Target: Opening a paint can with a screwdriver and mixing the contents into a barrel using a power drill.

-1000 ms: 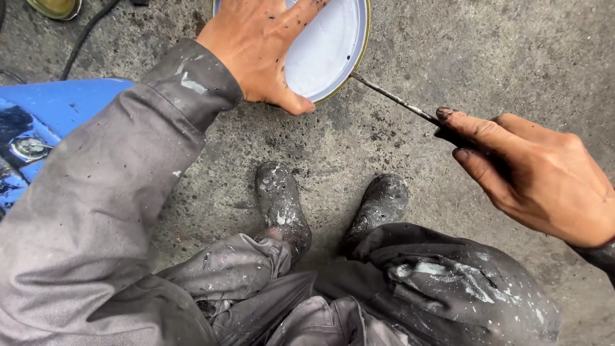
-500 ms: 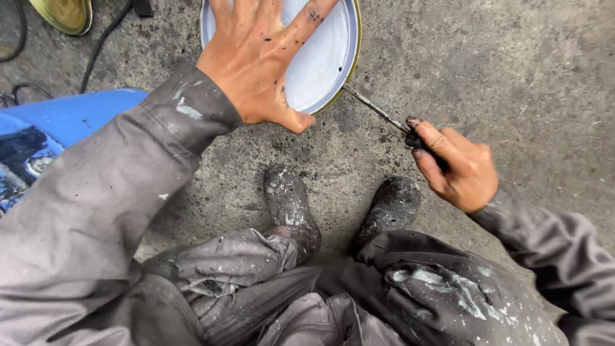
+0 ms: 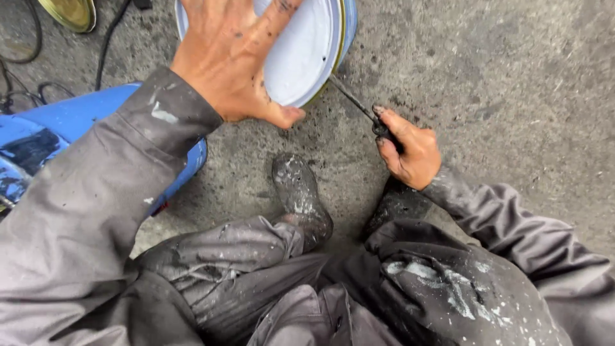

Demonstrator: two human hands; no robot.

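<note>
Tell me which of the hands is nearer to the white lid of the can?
Left. The left hand lies flat on the white lid. The right hand is off to the side, holding a thin tool whose tip meets the lid's rim.

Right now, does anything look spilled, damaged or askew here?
Nothing is spilled. The white lid sits closed on its can; the tool meets its rim. Only dried pale splatter marks the grey trousers and boot.
</note>
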